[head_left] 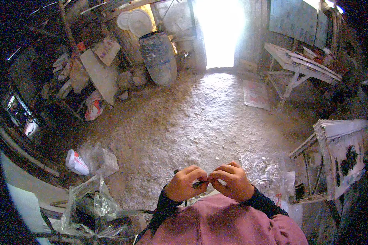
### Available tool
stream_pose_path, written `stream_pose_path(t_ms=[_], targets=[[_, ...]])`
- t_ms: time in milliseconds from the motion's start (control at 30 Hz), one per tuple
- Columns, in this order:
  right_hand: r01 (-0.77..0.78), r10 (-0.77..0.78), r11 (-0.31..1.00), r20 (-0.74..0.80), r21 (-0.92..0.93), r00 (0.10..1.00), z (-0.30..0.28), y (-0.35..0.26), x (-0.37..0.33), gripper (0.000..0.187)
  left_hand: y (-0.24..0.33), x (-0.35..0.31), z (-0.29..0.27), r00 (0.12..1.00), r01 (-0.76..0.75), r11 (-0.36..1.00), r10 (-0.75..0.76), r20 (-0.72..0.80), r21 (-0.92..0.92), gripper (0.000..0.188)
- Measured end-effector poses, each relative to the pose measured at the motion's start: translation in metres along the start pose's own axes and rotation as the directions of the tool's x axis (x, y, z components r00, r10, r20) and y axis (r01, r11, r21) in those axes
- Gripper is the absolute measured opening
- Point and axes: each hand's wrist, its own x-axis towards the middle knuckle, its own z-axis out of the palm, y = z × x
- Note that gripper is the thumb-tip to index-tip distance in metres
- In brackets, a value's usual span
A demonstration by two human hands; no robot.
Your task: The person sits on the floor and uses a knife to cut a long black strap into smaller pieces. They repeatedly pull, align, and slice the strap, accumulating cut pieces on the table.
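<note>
Mauve cloth: one top (225, 220), worn by the person, at half past five at the lower edge, with dark sleeves (265, 202) covering the forearms. Hands: two, bare, at half past five, fingertips meeting before the chest. Left hand (185, 183): fingers curled, gripping a small dark item (199, 184), its kind not legible, partly hidden by the fingers. Right hand (233, 181): fingers bent, thumb and forefinger brought to the left fingertips beside the item; whether they grip it too cannot be told. Clear plastic bag (104, 202): one, crumpled, at half past seven, dark contents. Pale shiny scraps (259, 165): one heap, on the floor at four o'clock. Wooden frame (325, 159): one, pale, worn, between three and four o'clock. White packet (77, 162): one, red-marked, at eight o'clock, just beside a translucent bag (105, 161). Flat sack (255, 96): one, on the earthen floor (167, 126), at two o'clock. White table (292, 61): one, trestle-legged, also at two. Leaning board (96, 71): one, at ten o'clock. Barrel (157, 59): one, dark, blue-banded, at eleven. Doorway (220, 34): one, glaring white, past twelve.
</note>
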Motion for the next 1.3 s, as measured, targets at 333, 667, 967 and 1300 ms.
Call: stream_pose_path(t_ms=[333, 667, 967, 1300], targets=[[-0.196, 0.288, 0.909, -0.214, 0.368, 0.934, 0.019, -0.003, -0.005, 0.011, -0.001, -0.002, 0.012, 0.986, -0.061, 0.998, 0.058, -0.156, -0.019, 0.020], [-0.255, 0.368, 0.831, -0.145, 0.494, 0.918, 0.019, 0.000, -0.005, 0.003, -0.005, -0.004, 0.012, 0.991, 0.001, 0.985, -0.024, -0.130, -0.175, 0.018], [-0.301, 0.444, 0.784, -0.151, 0.543, 0.883, 0.023, 0.002, -0.007, 0.003, -0.008, -0.005, 0.012, 0.985, 0.101, 0.921, -0.145, -0.090, -0.375, 0.014], [-0.278, 0.324, 0.754, 0.032, 0.595, 0.946, 0.009, 0.007, -0.008, 0.016, 0.004, -0.011, 0.010, 0.896, 0.418, 0.807, -0.441, 0.044, -0.417, 0.013]])
